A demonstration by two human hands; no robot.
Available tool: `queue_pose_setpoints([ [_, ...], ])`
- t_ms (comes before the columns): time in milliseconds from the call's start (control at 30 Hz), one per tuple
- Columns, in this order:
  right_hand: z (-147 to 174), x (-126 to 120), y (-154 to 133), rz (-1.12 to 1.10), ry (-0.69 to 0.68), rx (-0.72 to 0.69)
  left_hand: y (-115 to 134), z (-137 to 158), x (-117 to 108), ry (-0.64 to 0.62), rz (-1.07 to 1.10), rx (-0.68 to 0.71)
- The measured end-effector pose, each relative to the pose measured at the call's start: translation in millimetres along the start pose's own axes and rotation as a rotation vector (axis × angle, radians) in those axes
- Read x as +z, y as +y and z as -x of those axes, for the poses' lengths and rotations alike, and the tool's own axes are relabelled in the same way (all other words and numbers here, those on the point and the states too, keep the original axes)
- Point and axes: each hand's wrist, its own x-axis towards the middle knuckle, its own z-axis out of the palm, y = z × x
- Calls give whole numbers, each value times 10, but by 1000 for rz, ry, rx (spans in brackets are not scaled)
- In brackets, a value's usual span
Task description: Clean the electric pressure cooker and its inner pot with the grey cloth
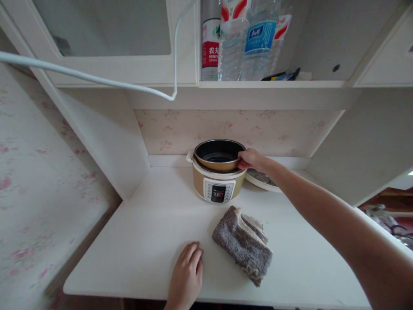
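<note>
My right hand (251,159) grips the right rim of a black-lined inner pot (217,165) with a gold outside. The pot sits raised and slightly tilted in the mouth of a white and gold rice cooker (198,183), whose control panel faces me. My left hand (187,271) lies on the white counter near its front edge, fingers loosely extended and holding nothing. Just right of that hand is a folded grey-brown cloth (243,245). Behind my right wrist, a round white lid (263,181) lies on the counter, partly hidden by the cooker and my arm.
Overhead, an open shelf (322,84) holds several plastic bottles (260,41) and some small packets. A white bent wire (129,86) hangs across the upper left. Cabinet side panels (97,133) bound the white counter (145,241) at left and right.
</note>
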Motion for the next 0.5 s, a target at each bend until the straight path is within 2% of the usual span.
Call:
queue_pose_setpoints([
  [167, 3, -92, 98, 63, 22, -54, -44, 5, 46, 18, -38, 29],
  [300, 11, -387, 283, 18, 122, -133, -57, 2, 63, 36, -48, 45],
  [400, 47, -689, 576, -73, 221, -139, -57, 2, 70, 50, -64, 56],
  [500, 100, -959, 1035, -208, 395, -95, -63, 3, 79, 65, -85, 80],
])
